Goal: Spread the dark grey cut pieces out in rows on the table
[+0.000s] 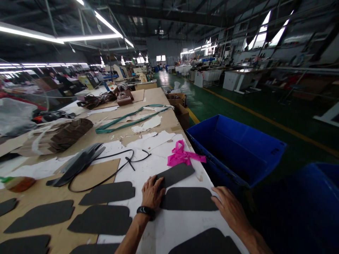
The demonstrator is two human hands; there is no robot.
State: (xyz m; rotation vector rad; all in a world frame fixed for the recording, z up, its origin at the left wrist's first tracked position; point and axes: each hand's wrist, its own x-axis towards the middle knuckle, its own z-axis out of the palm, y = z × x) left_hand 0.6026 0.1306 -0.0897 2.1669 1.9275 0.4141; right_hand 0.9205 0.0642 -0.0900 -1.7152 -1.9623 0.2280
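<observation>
Stretching away ahead of both hands, the tabletop (159, 233) is papered w/ white sheets and brown card. Just right of the right hand sits an open blue bin (238, 148), its near wall close to the tabletop edge. Dark grey cut pieces (103, 218) lie flat in rows to the left of the left hand. One of them, the grey piece (189, 199), lies between the two hands; another, the angled piece (176, 174), lies just ahead of the left fingers. A black cord (111, 173) loops ahead-left; a pink scrap (181, 157) sits beyond the angled piece. Left hand (151, 193), watch on wrist, lies palm-down, fingers loosely spread, tips on the angled piece's near end. Right hand (231, 209) is flat, fingers together, touching the grey piece's right end.
</observation>
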